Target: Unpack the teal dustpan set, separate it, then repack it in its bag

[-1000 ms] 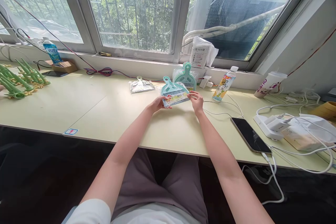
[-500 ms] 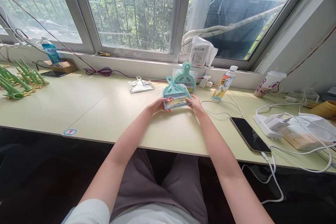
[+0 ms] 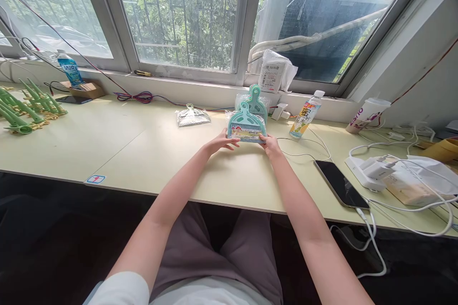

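A packaged turquoise mini dustpan-and-brush set, in clear wrapping with a printed label, stands roughly upright on the table, handle up. My right hand grips its lower right corner, thumb in front. At the lower left corner, my left hand touches it with its fingers stretched out and apart. Right behind it stands another turquoise dustpan set, partly hidden. To the left, a wrapped dustpan set with a pale green handle lies on the table.
A juice bottle and a white cup stand to the right. A phone lies near the front edge among white cables and a power strip. Green plastic parts sit far left. A white package stands at the window.
The held dustpan set has moved slightly right and away from me and looks straighter. My left hand's fingers have loosened and spread along its lower left corner.
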